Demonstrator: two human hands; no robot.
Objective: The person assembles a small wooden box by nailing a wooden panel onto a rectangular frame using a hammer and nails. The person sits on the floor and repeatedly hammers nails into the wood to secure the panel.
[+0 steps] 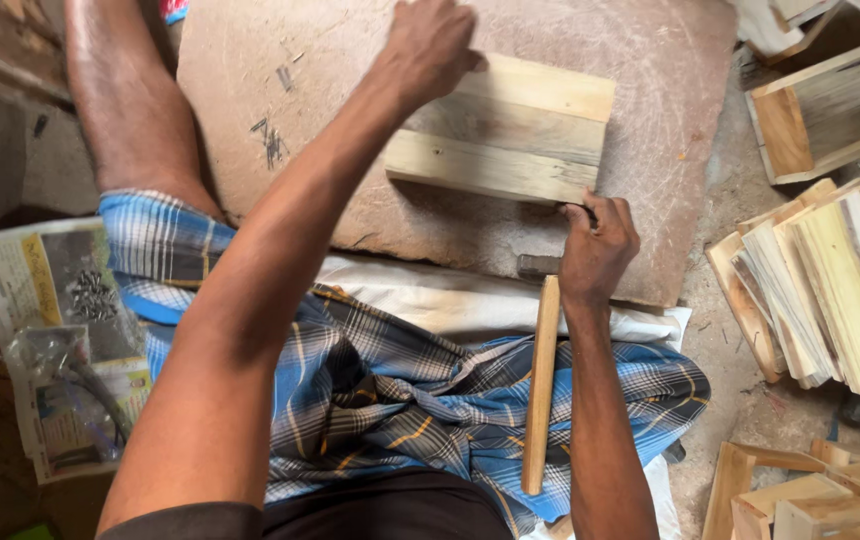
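A panel of wooden planks (510,125) lies on a flat reddish stone slab (650,100). My left hand (428,45) presses on the panel's far left corner, fingers curled over its edge. My right hand (595,245) pinches at the panel's near right corner; a small thing may be between the fingers, but I cannot make it out. A hammer (542,380) with a pale wooden handle rests across my lap, its metal head against the slab's near edge beside my right hand.
A stack of cut wooden pieces (830,280) stands at the right, a wooden box (830,105) behind it, more wood pieces (810,495) at lower right. Newspaper with a pile of small nails (95,295) lies at the left. My bare leg (125,100) stretches along the slab's left side.
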